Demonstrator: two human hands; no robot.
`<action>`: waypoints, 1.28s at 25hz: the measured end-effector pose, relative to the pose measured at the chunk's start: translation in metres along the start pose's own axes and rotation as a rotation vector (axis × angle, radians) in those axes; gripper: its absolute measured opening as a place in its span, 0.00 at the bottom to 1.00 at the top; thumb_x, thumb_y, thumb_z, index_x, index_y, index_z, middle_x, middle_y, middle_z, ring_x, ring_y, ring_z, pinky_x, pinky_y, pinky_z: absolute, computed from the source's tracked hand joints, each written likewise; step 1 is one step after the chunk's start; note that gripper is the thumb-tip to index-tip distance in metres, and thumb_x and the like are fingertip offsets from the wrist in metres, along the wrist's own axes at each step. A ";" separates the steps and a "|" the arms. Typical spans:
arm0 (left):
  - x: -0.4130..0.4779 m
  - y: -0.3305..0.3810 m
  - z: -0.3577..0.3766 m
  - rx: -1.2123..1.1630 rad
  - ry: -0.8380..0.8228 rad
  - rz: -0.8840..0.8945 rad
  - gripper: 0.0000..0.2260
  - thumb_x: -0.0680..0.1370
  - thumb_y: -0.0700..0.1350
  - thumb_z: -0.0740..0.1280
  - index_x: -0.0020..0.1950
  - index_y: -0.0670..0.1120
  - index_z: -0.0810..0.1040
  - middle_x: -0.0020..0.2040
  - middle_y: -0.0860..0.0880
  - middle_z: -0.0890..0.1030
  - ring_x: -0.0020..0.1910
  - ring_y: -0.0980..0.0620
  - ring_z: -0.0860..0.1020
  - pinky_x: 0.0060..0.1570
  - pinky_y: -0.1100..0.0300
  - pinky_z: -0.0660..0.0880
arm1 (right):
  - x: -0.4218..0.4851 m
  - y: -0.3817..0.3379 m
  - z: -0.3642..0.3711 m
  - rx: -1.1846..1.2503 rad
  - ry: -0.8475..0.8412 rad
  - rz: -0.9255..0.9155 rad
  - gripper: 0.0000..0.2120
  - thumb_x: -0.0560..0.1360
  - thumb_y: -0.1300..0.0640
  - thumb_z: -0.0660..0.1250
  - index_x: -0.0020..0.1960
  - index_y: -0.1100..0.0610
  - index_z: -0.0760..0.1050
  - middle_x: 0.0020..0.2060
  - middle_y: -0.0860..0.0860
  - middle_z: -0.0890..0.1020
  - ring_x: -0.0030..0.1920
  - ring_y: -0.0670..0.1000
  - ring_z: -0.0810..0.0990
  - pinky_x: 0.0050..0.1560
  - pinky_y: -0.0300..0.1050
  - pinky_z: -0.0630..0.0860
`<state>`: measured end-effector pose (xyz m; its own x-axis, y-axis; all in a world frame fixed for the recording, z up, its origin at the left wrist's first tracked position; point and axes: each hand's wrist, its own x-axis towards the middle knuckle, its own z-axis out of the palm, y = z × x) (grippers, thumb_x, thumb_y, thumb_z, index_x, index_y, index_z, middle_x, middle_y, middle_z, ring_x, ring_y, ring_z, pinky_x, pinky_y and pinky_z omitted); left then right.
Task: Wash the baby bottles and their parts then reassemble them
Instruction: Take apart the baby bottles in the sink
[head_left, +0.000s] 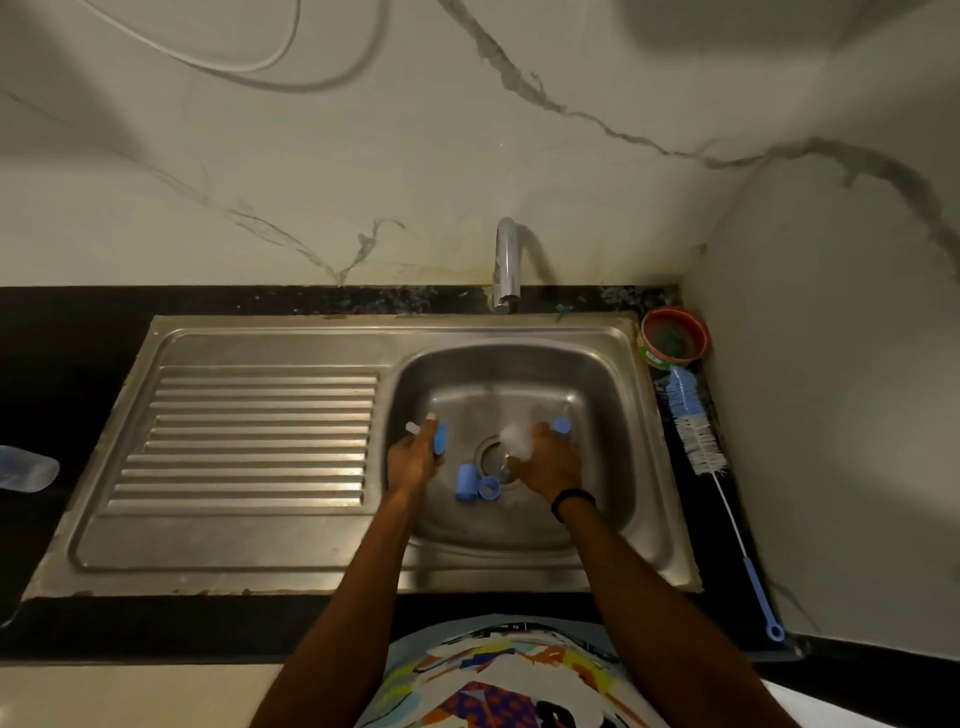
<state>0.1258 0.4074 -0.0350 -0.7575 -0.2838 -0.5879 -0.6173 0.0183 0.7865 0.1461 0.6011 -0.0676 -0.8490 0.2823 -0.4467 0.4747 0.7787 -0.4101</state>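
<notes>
Over the steel sink (613, 395) in the black desk (62, 364), I judge we're mid-wash: left hand (413, 460) fingers (427, 432) grasp a blue-and-white part (439, 437), right hand (545, 462) grasps the clear bottle (517, 439) (blurred), so next probably calls for the brush (691, 421) lying alongside.

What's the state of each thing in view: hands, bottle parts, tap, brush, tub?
left hand, grips blue-and-white part
right hand, grips clear bottle
blue cap, lying on its side in the sink
blue ring, loose beside the blue cap
tap, no stream visible
bottle brush, lying right of the sink, untouched
red tub, open, no lid
</notes>
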 end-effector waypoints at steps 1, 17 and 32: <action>-0.002 -0.001 0.005 0.001 -0.043 -0.008 0.16 0.78 0.60 0.69 0.46 0.46 0.80 0.42 0.46 0.83 0.41 0.48 0.81 0.39 0.58 0.77 | 0.006 0.011 0.005 0.002 -0.013 0.083 0.32 0.68 0.37 0.72 0.64 0.52 0.69 0.61 0.55 0.76 0.60 0.59 0.75 0.58 0.52 0.73; 0.000 -0.036 0.040 0.387 -0.233 0.067 0.06 0.75 0.44 0.76 0.44 0.49 0.80 0.39 0.53 0.82 0.41 0.56 0.79 0.43 0.63 0.76 | 0.036 0.069 0.041 -0.006 -0.239 0.457 0.39 0.72 0.45 0.73 0.74 0.59 0.59 0.70 0.62 0.65 0.69 0.64 0.68 0.68 0.57 0.69; -0.003 -0.030 -0.001 0.506 -0.263 0.430 0.22 0.67 0.43 0.82 0.58 0.45 0.80 0.49 0.52 0.82 0.47 0.54 0.80 0.46 0.76 0.73 | -0.005 -0.020 -0.006 0.816 -0.486 -0.248 0.12 0.75 0.56 0.74 0.51 0.64 0.81 0.36 0.59 0.83 0.35 0.51 0.80 0.40 0.44 0.78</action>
<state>0.1473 0.4067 -0.0567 -0.9428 0.0882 -0.3214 -0.2266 0.5375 0.8122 0.1398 0.5879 -0.0522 -0.8452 -0.2404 -0.4774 0.4657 0.1071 -0.8784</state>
